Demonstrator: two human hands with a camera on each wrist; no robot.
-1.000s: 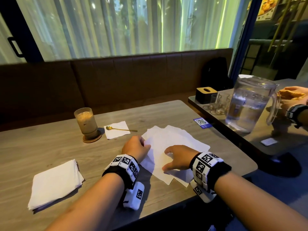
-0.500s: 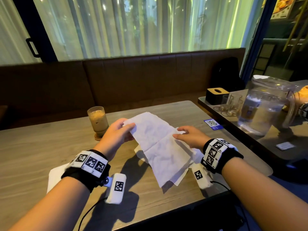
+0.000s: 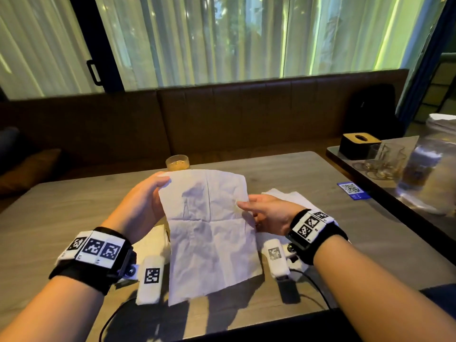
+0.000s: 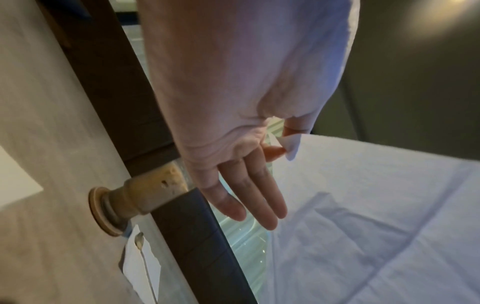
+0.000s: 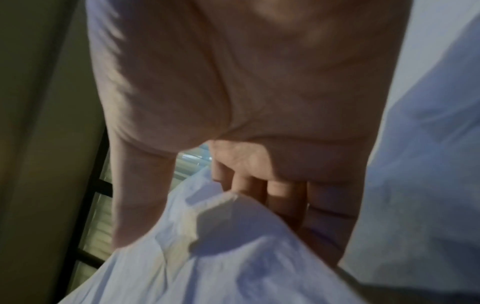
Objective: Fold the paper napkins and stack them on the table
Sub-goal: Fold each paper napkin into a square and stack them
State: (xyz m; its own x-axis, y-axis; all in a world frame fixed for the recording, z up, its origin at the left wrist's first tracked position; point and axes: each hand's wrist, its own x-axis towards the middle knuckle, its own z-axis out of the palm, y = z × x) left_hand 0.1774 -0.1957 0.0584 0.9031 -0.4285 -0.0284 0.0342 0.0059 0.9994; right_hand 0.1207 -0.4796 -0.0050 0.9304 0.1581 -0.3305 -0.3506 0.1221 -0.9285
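One unfolded white paper napkin (image 3: 209,230) hangs upright above the wooden table (image 3: 74,218), creased into quarters. My left hand (image 3: 158,186) pinches its top left corner between thumb and forefinger; in the left wrist view the pinch (image 4: 285,144) shows, with the other fingers (image 4: 259,205) straight. My right hand (image 3: 249,208) grips the napkin's right edge at mid height, thumb in front and fingers (image 5: 275,197) curled behind the sheet (image 5: 233,257). A pile of loose napkins (image 3: 291,196) lies on the table behind it, and more white paper (image 3: 158,240) shows by my left wrist.
An iced drink glass (image 3: 177,163) stands on a coaster just beyond the napkin. A blue QR card (image 3: 352,190) lies at the table's right edge. The neighbouring table holds a tissue box (image 3: 359,141), small glasses (image 3: 387,159) and a water pitcher (image 3: 429,169). A brown bench runs behind.
Both hands were resting on the napkin pile a second ago. They took one sheet, lifted it, and now hold it upright and spread between them.
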